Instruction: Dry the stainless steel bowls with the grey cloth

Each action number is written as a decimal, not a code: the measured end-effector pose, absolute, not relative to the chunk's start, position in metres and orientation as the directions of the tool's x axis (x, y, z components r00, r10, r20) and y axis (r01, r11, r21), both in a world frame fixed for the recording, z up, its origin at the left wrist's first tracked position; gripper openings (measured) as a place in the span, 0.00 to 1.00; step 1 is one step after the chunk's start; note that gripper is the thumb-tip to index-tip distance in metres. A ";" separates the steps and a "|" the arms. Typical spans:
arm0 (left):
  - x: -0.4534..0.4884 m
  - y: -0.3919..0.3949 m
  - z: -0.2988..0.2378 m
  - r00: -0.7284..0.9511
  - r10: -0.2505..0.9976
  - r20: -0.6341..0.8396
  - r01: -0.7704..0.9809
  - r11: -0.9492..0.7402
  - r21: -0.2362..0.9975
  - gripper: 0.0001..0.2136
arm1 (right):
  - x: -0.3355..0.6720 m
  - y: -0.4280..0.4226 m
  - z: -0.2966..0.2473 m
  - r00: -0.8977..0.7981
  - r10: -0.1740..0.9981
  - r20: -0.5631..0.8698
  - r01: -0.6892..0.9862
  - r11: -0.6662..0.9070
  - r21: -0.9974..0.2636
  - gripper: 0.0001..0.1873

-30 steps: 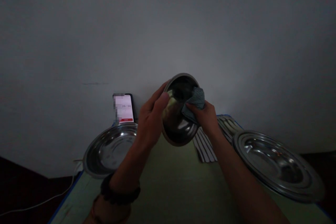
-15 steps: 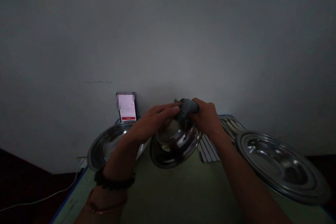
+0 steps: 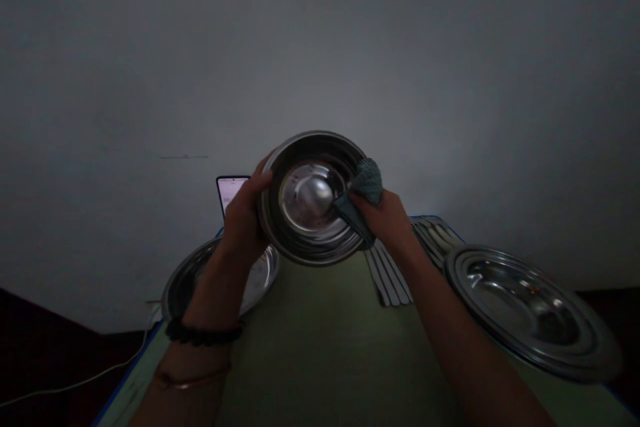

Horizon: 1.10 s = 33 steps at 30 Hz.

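Observation:
A shiny metal bowl is held up above the table, its inside turned toward me. My left hand grips its left rim, thumb over the edge and the other fingers hidden behind. At the right rim, my right hand is closed on a grey-green cloth. Part of the cloth lies against the bowl's inner wall and part folds over the rim. Some fingers of the right hand are hidden by the cloth and bowl.
A larger metal basin stands at left, partly behind my left forearm. Stacked metal plates lie at right. Several flat utensils lie behind my right wrist. A phone leans on the wall. A white cable hangs at left.
The bowl has been raised and turned so its inside faces me. My left hand has moved from beside the cloth to the left rim. The cloth now wraps the right rim.

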<state>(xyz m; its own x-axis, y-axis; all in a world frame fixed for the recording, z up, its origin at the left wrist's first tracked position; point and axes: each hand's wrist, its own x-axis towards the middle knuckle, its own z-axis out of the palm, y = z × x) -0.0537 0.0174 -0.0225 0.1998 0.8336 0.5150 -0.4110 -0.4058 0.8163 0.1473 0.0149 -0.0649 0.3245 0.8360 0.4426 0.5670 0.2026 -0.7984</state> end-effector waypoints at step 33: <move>-0.066 0.024 -0.029 0.299 0.908 0.293 0.262 -0.373 0.890 0.14 | 0.154 0.005 -0.052 -0.023 0.883 0.469 0.725 0.338 -0.600 0.11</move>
<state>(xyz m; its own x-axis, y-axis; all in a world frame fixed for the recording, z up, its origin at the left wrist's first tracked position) -0.0664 0.0242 -0.0285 0.2985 0.9082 0.2933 0.2619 -0.3735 0.8899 0.1540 0.0052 -0.0520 -0.0235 0.8830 0.4687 0.7251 0.3378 -0.6001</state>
